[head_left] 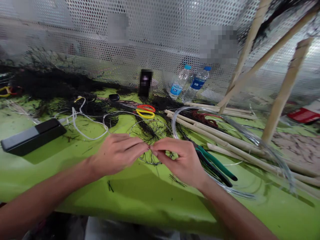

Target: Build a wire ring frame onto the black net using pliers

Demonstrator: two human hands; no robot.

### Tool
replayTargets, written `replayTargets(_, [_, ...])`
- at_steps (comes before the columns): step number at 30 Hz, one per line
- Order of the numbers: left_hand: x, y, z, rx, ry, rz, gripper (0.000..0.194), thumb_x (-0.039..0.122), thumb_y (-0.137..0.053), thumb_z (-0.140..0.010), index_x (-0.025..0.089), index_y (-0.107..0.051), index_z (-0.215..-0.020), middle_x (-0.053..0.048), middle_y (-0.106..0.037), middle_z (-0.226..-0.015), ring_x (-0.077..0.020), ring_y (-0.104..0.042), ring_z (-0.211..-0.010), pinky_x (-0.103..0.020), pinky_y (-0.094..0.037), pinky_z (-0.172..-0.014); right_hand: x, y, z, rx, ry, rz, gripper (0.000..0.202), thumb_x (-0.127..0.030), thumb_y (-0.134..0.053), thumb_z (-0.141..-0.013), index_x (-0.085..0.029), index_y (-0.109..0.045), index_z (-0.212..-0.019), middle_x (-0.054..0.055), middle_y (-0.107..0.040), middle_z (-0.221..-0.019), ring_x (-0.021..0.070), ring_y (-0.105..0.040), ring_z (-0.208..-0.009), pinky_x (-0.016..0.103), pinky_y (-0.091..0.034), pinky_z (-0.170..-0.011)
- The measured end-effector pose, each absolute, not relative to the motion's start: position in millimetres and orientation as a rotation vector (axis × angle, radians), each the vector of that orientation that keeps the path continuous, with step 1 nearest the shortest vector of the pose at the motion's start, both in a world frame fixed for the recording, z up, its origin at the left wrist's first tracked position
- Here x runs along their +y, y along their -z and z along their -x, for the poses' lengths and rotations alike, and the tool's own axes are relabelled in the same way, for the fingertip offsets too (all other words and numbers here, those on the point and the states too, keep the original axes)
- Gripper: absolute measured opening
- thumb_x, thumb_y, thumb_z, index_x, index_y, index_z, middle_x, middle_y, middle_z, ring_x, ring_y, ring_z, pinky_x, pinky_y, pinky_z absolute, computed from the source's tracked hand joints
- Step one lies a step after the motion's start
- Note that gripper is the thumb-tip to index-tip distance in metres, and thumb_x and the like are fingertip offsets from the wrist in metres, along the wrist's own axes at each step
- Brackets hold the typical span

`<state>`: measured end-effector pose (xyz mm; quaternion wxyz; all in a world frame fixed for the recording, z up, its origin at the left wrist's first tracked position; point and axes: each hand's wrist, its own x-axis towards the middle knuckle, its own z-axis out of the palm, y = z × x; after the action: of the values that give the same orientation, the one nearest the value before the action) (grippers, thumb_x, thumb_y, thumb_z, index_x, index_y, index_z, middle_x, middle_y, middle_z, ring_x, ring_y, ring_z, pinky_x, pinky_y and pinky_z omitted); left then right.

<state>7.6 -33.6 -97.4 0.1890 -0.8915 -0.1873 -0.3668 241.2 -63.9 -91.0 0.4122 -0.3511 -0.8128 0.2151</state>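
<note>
Worktop point(82, 200): brightly lit, apparently from above, paler toward the left edge
Hand shadows: broad and soft, spreading from the left hand point(120, 155) and right hand point(181, 160) to the near edge
Metal sheet point(162, 28): grey, hazy glare, pixelated patches
Plastic strands point(252, 136): bright glints, blurred near the right edge
Below near edge: dim
Outer parts: stretched, slightly soft

Pliers point(218, 162) R of ring point(154, 163), scissors point(145, 110) bhnd it.
</note>
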Motion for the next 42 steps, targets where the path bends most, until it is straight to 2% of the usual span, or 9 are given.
replayTargets(5, [-34, 99, -9, -0.439, 1.033, 2.522, 0.015, 0.009, -0.054, -0.102, 0.016, -0.066, -0.097, 0.001, -0.075, -0.083, -0.0123, -0.057, -0.056, -0.03, -0.045, -0.054, -58, 77, -243, -1.902, -1.158, 1.122, 0.022, -0.039, -0.073, -0.096, -0.018, -0.075, -0.091, -0.002, -0.065, -0.075, 0.0115, -0.053, -0.066, 0.023, -0.041, -0.058])
replayTargets(11, [-35, 101, -11, -0.442, 0.999, 2.494, 0.02, 0.01, -0.053, -0.103, 0.016, -0.068, -0.093, 0.001, -0.074, -0.081, -0.0115, -0.057, -0.055, -0.03, -0.044, -0.055, -51, 80, -244, -1.718, -1.447, 1.209, 0.032, -0.046, -0.089, -0.079, -0.017, -0.075, -0.085, -0.003, -0.064, -0.073, 0.0116, -0.05, -0.067, 0.025, -0.039, -0.061])
replayTargets(16, [-39, 97, -11, -0.488, 1.018, 2.473, 0.017, 0.014, -0.055, -0.104, 0.018, -0.068, -0.095, 0.003, -0.077, -0.084, -0.0096, -0.06, -0.056, -0.03, -0.042, -0.053, -62, 73, -241, -1.711, -1.342, 1.291, 0.022, -0.04, -0.089, -0.079, -0.019, -0.081, -0.083, -0.001, -0.073, -0.074, 0.0129, -0.058, -0.068, 0.026, -0.044, -0.064])
replayTargets(20, [-45, 91, -10, -0.542, 1.061, 2.463, 0.016, 0.012, -0.056, -0.103, 0.019, -0.068, -0.095, 0.006, -0.077, -0.083, -0.0077, -0.061, -0.057, -0.029, -0.041, -0.054, -75, 67, -237, -1.822, -1.044, 1.286, 0.003, -0.027, -0.084, -0.085, -0.024, -0.085, -0.084, -0.003, -0.079, -0.074, 0.0134, -0.065, -0.068, 0.025, -0.048, -0.066])
replayTargets(22, [-48, 88, -9, -0.541, 1.103, 2.468, 0.014, 0.012, -0.058, -0.103, 0.019, -0.068, -0.096, 0.006, -0.076, -0.082, -0.0073, -0.062, -0.057, -0.029, -0.041, -0.054, -80, 65, -236, -1.841, -0.952, 1.233, 0.003, -0.023, -0.084, -0.085, -0.025, -0.086, -0.085, -0.004, -0.08, -0.073, 0.0133, -0.068, -0.066, 0.024, -0.051, -0.067])
replayTargets(28, [-53, 85, -4, -0.44, 1.122, 2.496, 0.009, 0.012, -0.061, -0.101, 0.013, -0.07, -0.103, -0.001, -0.077, -0.086, -0.0091, -0.063, -0.06, -0.029, -0.043, -0.054, -79, 58, -237, -1.728, -1.184, 1.211, 0.006, -0.03, -0.087, -0.083, -0.024, -0.086, -0.084, -0.002, -0.081, -0.074, 0.0153, -0.072, -0.067, 0.023, -0.054, -0.059])
replayTargets(33, [-54, 84, -6, -0.459, 1.108, 2.502, 0.008, 0.012, -0.061, -0.101, 0.013, -0.069, -0.102, 0.001, -0.075, -0.083, -0.009, -0.063, -0.06, -0.029, -0.043, -0.054, -79, 56, -237, -1.719, -1.193, 1.242, 0.005, -0.027, -0.09, -0.079, -0.025, -0.086, -0.081, -0.003, -0.081, -0.073, 0.0133, -0.071, -0.064, 0.019, -0.055, -0.056])
replayTargets(39, [-57, 84, -9, -0.56, 1.103, 2.515, 0.003, 0.014, -0.063, -0.1, 0.016, -0.065, -0.1, 0.004, -0.076, -0.08, -0.0087, -0.063, -0.057, -0.031, -0.042, -0.053, -87, 58, -233, -1.919, -0.738, 1.215, 0.018, -0.01, -0.087, -0.081, -0.027, -0.082, -0.08, -0.009, -0.079, -0.068, 0.0113, -0.071, -0.057, 0.019, -0.057, -0.058])
replayTargets(42, [-58, 85, -9, -0.604, 1.099, 2.536, 0.006, 0.011, -0.063, -0.098, 0.017, -0.065, -0.099, 0.004, -0.076, -0.081, -0.009, -0.063, -0.057, -0.032, -0.04, -0.053, -91, 62, -232, -2.041, -0.387, 1.132, 0.017, -0.009, -0.084, -0.085, -0.026, -0.079, -0.084, -0.008, -0.081, -0.075, 0.0112, -0.073, -0.059, 0.021, -0.059, -0.062])
